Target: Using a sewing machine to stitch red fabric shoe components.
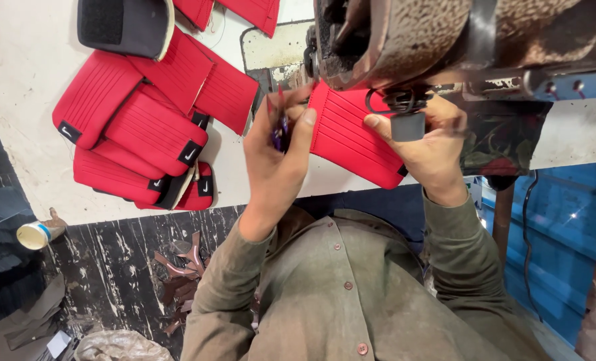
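Observation:
A red ribbed padded piece (351,137) lies on the white table (24,80) under the head of a worn sewing machine (431,33). My right hand (431,150) grips its right end, fingers over the top edge beside a black clip (407,125). My left hand (274,157) is closed around a small purple-handled cutting tool (281,130), and its thumb presses on the left edge of the red piece. Both hands are close together, just in front of the machine's needle area, which the machine head hides.
A pile of several similar red ribbed pieces (144,127) with black tabs lies on the table to the left. A black padded piece (121,23) sits above it. A small roll (34,234) rests past the table edge, and leather scraps (181,267) lie on the dark floor.

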